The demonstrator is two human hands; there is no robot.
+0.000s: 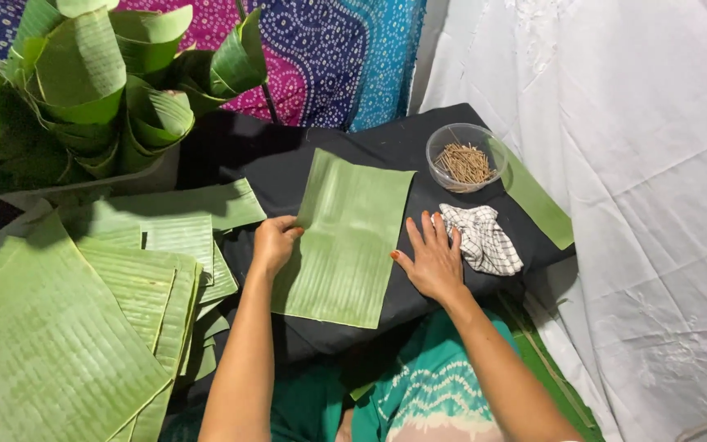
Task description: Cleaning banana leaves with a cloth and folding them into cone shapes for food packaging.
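Nearest the body, a rectangular banana leaf piece [345,241] lies flat on the black-clothed surface [419,147], its lower edge close to the near rim. At its left edge the left hand [273,244] pinches the leaf margin with curled fingers. Just off its right edge the right hand [434,258] rests palm-down, fingers spread and released, touching a checked cloth [484,239]. Leftward, a stack of cut leaves [83,311] crowds that side. Farther back, bare black cloth stays open above the leaf, beside a clear bowl of wooden sticks [464,160]. Rolled leaves [100,90] stand far left.
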